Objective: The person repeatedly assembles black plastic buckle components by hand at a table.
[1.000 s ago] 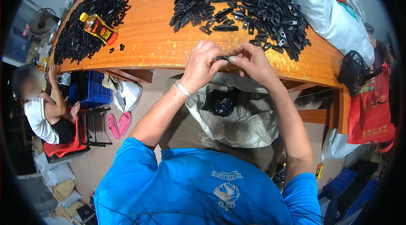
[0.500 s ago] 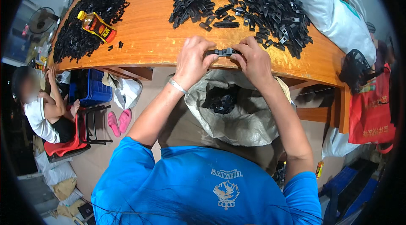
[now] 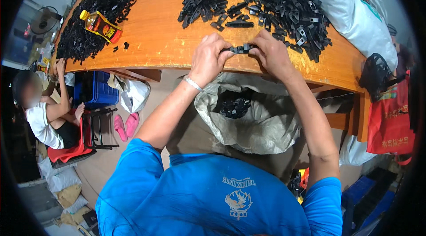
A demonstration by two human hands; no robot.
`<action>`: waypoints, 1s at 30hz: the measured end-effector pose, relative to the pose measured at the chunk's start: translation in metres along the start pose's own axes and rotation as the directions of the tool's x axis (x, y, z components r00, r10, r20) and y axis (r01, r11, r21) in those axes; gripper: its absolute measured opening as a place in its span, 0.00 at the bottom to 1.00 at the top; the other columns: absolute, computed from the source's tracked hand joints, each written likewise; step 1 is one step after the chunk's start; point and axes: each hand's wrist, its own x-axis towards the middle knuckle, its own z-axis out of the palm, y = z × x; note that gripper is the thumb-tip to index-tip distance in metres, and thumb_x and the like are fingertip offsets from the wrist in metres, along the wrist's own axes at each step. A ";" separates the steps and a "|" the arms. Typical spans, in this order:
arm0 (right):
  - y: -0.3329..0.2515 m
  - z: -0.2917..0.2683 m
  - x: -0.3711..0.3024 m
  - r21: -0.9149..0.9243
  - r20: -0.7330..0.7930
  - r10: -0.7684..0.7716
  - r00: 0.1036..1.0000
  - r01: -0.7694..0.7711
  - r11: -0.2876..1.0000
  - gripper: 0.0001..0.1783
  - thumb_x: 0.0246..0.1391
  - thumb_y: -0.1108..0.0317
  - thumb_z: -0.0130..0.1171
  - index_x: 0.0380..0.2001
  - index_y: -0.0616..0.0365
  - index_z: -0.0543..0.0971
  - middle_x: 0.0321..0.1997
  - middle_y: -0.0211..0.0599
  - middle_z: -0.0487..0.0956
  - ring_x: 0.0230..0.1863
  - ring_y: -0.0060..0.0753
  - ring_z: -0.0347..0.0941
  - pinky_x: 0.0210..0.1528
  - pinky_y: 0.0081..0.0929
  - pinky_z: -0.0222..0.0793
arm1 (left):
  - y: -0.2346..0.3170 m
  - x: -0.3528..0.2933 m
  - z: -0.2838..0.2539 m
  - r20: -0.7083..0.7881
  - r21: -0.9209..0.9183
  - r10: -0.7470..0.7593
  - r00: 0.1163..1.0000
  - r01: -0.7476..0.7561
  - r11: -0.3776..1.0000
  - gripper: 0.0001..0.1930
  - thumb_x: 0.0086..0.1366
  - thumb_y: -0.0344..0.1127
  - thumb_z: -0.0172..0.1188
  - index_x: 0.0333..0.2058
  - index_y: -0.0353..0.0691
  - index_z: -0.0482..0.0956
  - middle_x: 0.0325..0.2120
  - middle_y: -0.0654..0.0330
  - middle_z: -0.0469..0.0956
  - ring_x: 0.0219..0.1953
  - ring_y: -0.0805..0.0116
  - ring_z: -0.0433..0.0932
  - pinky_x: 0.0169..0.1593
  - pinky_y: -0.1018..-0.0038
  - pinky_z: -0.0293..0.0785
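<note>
Between my two hands, just above the table's near edge, is a black plastic clip-like part [image 3: 240,49]. My left hand [image 3: 210,57] is closed around its left end, thumb and fingers pinching it. At the other end my right hand [image 3: 271,54] pinches the part in the same way. The fingers hide both ends, so I cannot tell whether it is one piece or two joined. Beyond my hands lies a large pile of similar black plastic parts [image 3: 290,7]. Below them an open woven sack [image 3: 262,134] holds black parts [image 3: 235,104].
A heap of smaller black parts [image 3: 95,18] and a yellow-capped bottle [image 3: 103,26] are on the table [image 3: 155,27] at left. A white bag [image 3: 348,9] lies at the right end. Another person [image 3: 46,112] sits at far left, near a blue crate [image 3: 95,92] and pink slippers [image 3: 126,126].
My hands have shifted slightly to the right with the black part between them. The right hand's grip has moved outward a little. The seated person's arm has also moved.
</note>
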 end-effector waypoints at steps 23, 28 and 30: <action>-0.054 -0.002 0.022 -0.080 0.160 0.096 0.982 -0.084 0.993 0.17 0.55 0.56 0.73 0.41 0.58 0.87 0.43 0.43 0.82 0.43 0.55 0.82 0.44 0.46 0.77 | -0.053 0.015 -0.059 -0.143 0.051 -0.212 0.967 0.221 0.974 0.14 0.62 0.36 0.72 0.46 0.41 0.87 0.38 0.52 0.81 0.47 0.49 0.81 0.51 0.58 0.78; -0.042 0.067 0.089 -0.070 -0.073 0.040 0.997 -0.045 0.997 0.15 0.56 0.61 0.71 0.41 0.59 0.86 0.46 0.45 0.81 0.42 0.56 0.82 0.44 0.48 0.78 | -0.068 0.056 -0.043 -0.141 0.377 -0.132 0.981 0.176 0.909 0.14 0.61 0.34 0.71 0.46 0.43 0.86 0.42 0.51 0.80 0.49 0.48 0.80 0.51 0.56 0.79; -0.038 0.081 0.100 -0.213 -0.020 0.021 1.000 -0.025 0.977 0.11 0.53 0.67 0.71 0.38 0.60 0.85 0.44 0.46 0.81 0.39 0.56 0.84 0.44 0.47 0.81 | -0.074 0.063 -0.037 -0.134 0.422 -0.095 0.986 0.144 0.895 0.13 0.61 0.34 0.71 0.45 0.43 0.86 0.41 0.52 0.80 0.48 0.48 0.80 0.51 0.56 0.79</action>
